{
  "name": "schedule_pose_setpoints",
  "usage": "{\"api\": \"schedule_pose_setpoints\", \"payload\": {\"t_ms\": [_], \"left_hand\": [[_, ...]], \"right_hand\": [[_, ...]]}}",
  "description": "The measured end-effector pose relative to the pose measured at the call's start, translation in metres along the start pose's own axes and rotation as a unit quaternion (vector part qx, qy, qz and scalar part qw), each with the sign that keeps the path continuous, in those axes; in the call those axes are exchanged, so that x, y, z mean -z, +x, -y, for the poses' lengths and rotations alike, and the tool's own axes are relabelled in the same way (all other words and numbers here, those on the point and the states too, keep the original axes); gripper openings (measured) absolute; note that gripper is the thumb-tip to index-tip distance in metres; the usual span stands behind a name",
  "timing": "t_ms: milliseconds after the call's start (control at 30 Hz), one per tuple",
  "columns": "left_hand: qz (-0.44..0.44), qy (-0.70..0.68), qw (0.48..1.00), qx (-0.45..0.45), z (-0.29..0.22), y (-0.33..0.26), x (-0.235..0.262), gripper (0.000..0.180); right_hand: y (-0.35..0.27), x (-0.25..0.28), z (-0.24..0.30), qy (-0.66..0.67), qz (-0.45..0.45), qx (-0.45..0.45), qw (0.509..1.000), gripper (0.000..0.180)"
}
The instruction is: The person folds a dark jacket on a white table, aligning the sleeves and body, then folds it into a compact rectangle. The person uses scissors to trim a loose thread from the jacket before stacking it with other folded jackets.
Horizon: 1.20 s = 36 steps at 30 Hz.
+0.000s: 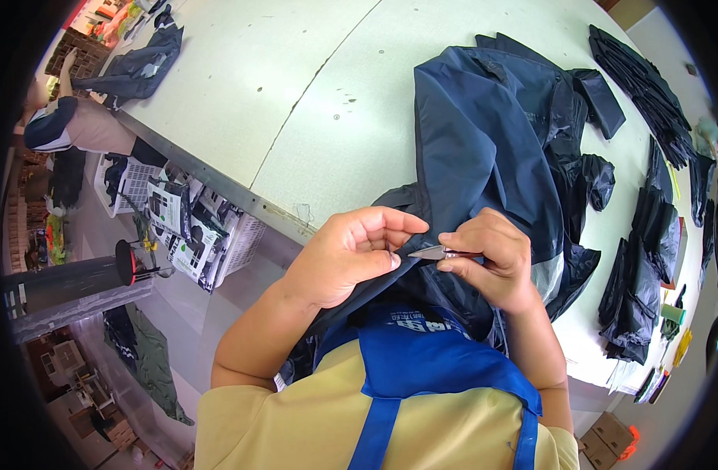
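A dark navy garment (pixel 484 133) lies spread over the table's near edge and hangs down against my blue apron (pixel 445 364). My left hand (pixel 347 254) pinches the edge of its cloth between thumb and fingers. In my right hand (pixel 492 258) is a pair of thread snips (pixel 431 252), its pointed metal blades aimed left at the held edge. The blade tips sit close by my left thumb and fingertips; whether they touch the cloth or a thread I cannot tell. My right fingers cover most of the snips' handle.
The pale table (pixel 328 102) has a seam across it. Folded dark garments (pixel 641 94) and a dark bundle (pixel 637 282) lie along its right side. Below the left edge stand white baskets (pixel 238 247) with packaged goods. A person (pixel 85 125) works at the far left.
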<state>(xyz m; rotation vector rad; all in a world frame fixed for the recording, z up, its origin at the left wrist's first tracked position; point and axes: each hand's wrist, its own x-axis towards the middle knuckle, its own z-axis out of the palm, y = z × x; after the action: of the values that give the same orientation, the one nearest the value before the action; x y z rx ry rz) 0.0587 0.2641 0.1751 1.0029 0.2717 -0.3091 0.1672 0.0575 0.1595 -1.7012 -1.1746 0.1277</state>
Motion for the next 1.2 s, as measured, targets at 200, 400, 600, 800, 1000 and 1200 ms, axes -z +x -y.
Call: {"api": "schedule_pose_setpoints", "payload": {"t_ms": [200, 400, 600, 800, 1000, 1200], "left_hand": [[0.128, 0.278, 0.952, -0.003, 0.010, -0.008, 0.034, 0.048], [0.383, 0.542, 0.714, 0.222, 0.121, -0.056, 0.151, 0.051], [-0.021, 0.247, 0.935, 0.252, 0.063, 0.036, 0.184, 0.028], [-0.221, -0.028, 0.973, 0.053, 0.068, 0.185, 0.185, 0.032], [-0.115, -0.037, 0.993, -0.005, 0.011, 0.203, 0.114, 0.042], [0.038, -0.041, 0.994, -0.093, -0.034, 0.143, 0.035, 0.068]], "right_hand": [[-0.008, 0.010, -0.046, 0.167, -0.199, -0.284, 0.923, 0.027], [-0.007, 0.068, -0.177, -0.158, -0.170, -0.213, 0.949, 0.018], [-0.042, 0.040, -0.215, -0.224, 0.087, -0.379, 0.893, 0.022], [-0.080, 0.030, -0.205, -0.271, 0.119, -0.314, 0.902, 0.022], [-0.084, 0.048, -0.175, -0.155, 0.022, -0.340, 0.927, 0.022], [-0.084, 0.072, -0.139, -0.052, -0.021, -0.459, 0.887, 0.021]]}}
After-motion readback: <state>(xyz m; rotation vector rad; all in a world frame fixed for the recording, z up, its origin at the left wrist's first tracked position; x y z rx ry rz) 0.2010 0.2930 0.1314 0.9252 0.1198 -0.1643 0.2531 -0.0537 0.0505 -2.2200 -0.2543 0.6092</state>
